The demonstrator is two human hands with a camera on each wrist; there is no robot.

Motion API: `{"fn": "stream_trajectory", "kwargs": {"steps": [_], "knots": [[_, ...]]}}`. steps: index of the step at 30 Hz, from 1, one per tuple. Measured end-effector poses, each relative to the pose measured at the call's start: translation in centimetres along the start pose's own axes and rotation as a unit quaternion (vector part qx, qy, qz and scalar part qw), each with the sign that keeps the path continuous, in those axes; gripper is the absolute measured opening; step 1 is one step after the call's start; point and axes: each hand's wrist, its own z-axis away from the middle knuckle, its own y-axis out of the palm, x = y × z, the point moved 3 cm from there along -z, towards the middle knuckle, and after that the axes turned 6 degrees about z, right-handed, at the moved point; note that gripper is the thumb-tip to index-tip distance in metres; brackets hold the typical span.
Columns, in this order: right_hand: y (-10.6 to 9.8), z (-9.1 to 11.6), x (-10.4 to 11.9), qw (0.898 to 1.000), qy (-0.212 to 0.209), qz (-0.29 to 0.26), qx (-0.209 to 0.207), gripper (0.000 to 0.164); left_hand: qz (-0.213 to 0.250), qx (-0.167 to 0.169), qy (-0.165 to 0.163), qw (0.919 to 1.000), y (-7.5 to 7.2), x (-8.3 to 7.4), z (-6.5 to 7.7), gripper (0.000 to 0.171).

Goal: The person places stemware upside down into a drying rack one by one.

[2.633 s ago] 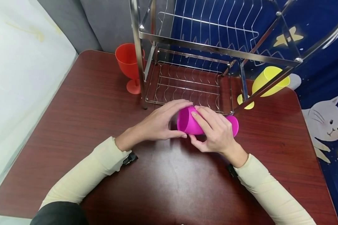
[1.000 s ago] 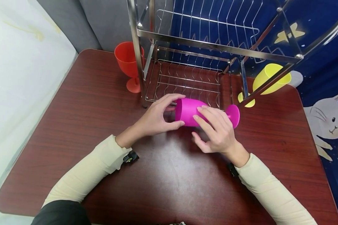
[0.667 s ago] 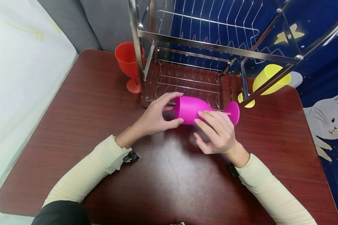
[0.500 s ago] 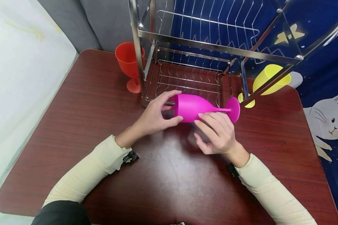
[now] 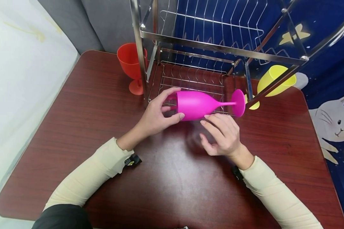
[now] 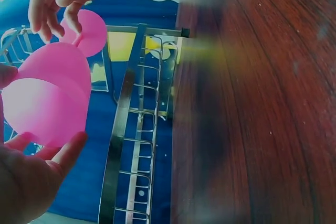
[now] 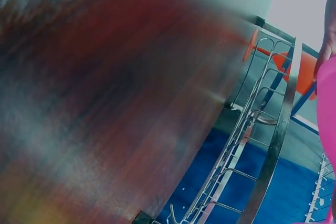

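Note:
A magenta plastic goblet [image 5: 197,105] lies sideways in the air before the rack, its mouth to the left and its round foot to the right. My left hand [image 5: 157,116] grips it at the rim, thumb on the near side and fingers around the far side; the left wrist view shows the goblet's open mouth [image 6: 39,106] between thumb and fingers. Below the bowl, my right hand [image 5: 222,133] has its fingers loosely bent, with fingertips right at the goblet's underside near the stem. The right wrist view catches only part of the goblet [image 7: 328,108] at its edge.
A two-tier metal dish rack [image 5: 218,47] stands at the back of the brown table [image 5: 74,127]. To its left is an upright red goblet [image 5: 131,65]; a yellow goblet [image 5: 275,81] stands behind its right front leg. Wire slots [image 5: 193,82] line the lower tier.
The magenta goblet has risen toward the rack and turned level, so its stem and foot now show fully. My right hand has let its fingers slip off the bowl; the left has kept the rim.

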Motion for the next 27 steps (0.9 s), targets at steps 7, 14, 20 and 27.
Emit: {"fn": "stream_trajectory", "kwargs": {"steps": [7, 14, 20, 27], "knots": [[0.0, 0.4, -0.5, 0.999, 0.047, 0.002, -0.002, 0.034, 0.039, -0.001, -0.004, 0.9992, -0.1, -0.3, 0.0, 0.069], [0.1, 0.7, -1.1, 0.995, 0.098, -0.003, -0.015, 0.035, 0.114, -0.007, 0.005, 0.9935, -0.2, -0.2, -0.1, 0.066], [0.0, 0.9, -1.4, 0.990, 0.141, -0.004, -0.012, 0.040, 0.138, -0.012, 0.013, 0.9902, -0.2, -0.3, -0.2, 0.065], [0.1, 1.7, -2.2, 0.977, 0.212, -0.006, 0.015, 0.054, 0.158, -0.015, 0.009, 0.9873, -0.1, -0.3, -0.2, 0.063]]}}
